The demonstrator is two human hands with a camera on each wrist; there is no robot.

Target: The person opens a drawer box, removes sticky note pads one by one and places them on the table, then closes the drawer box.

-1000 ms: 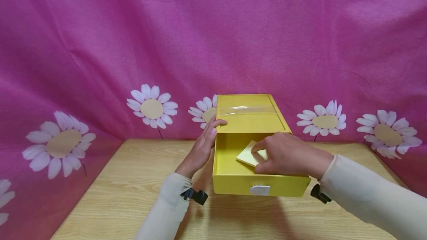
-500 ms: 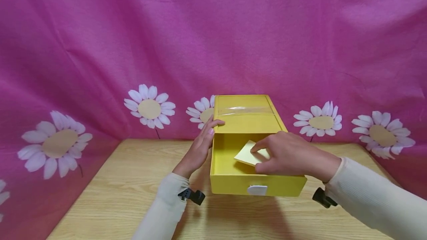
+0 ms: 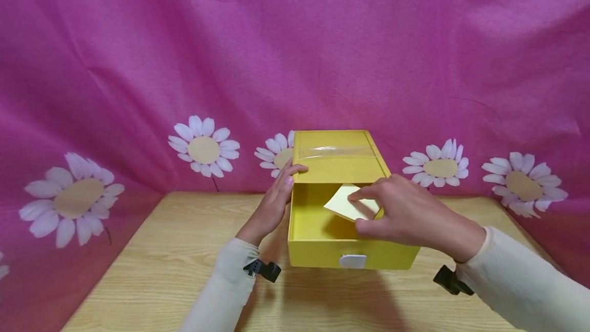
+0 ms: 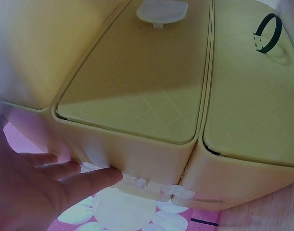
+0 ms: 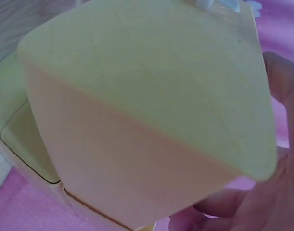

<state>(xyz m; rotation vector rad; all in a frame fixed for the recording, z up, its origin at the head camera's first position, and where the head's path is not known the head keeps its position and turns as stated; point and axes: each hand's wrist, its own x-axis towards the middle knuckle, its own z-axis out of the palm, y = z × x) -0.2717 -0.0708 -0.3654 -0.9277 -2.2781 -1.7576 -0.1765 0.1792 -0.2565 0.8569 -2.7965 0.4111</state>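
Note:
A pale yellow sticky note pad is tilted above the floor of the pulled-out top drawer. My right hand pinches it at its right side between thumb and fingers. The pad itself is hidden in both wrist views. My left hand rests on the left side of the yellow drawer unit, a finger over its top edge. In the left wrist view, the fingers lie extended along the unit's side. The right wrist view has the drawer in front of my right hand.
Below the pulled-out drawer, the unit has a shut drawer with a white tab and another with a black loop handle. Clear tape crosses the unit's top. A pink flowered cloth hangs behind the wooden table.
My right hand has risen slightly with the sticky note pad, lifting it off the drawer floor. My left hand stays on the unit. The head view has shifted slightly.

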